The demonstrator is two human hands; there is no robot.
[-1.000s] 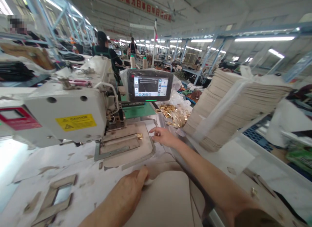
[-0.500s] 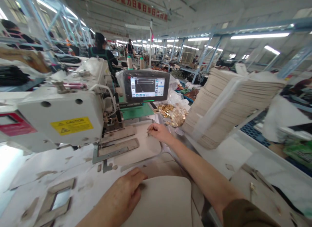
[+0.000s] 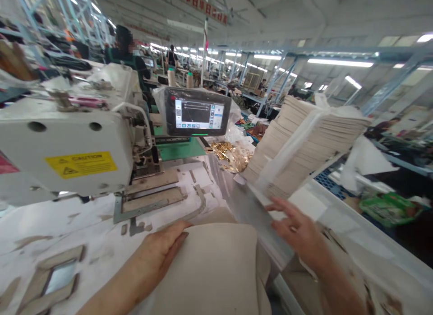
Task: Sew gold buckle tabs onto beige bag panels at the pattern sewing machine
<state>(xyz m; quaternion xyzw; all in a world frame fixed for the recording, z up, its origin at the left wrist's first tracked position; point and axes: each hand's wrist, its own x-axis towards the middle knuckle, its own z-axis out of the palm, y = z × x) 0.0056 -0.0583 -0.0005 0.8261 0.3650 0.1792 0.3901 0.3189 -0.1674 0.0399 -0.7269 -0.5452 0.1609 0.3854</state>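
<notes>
My left hand [image 3: 165,245] is closed on the upper left edge of a smooth beige panel [image 3: 216,265], thumb hidden from view or partly under it. The panel has rounded corners and lies close in front of me, with further beige layers at its right side. Out to the right, my right hand [image 3: 294,229] hovers with its fingers apart and nothing visible in them; it is slightly blurred. Left of centre stands a white sewing machine [image 3: 84,143] with a yellow caution label. Its clamp frame [image 3: 152,202], with beige padding strips, sits over the white work surface.
A tall strapped stack of beige panels [image 3: 304,143] stands at the right. Behind the clamp are a control screen [image 3: 196,114] and gold metal pieces [image 3: 225,151] in clear plastic. More beige pieces [image 3: 379,283] lie at lower right. A padded rectangular frame [image 3: 40,265] lies at lower left.
My right hand has moved from the clamp toward the lower right. The beige panel that lay at the clamp is gone from there. My left hand stays on the near panel; the view has shifted right.
</notes>
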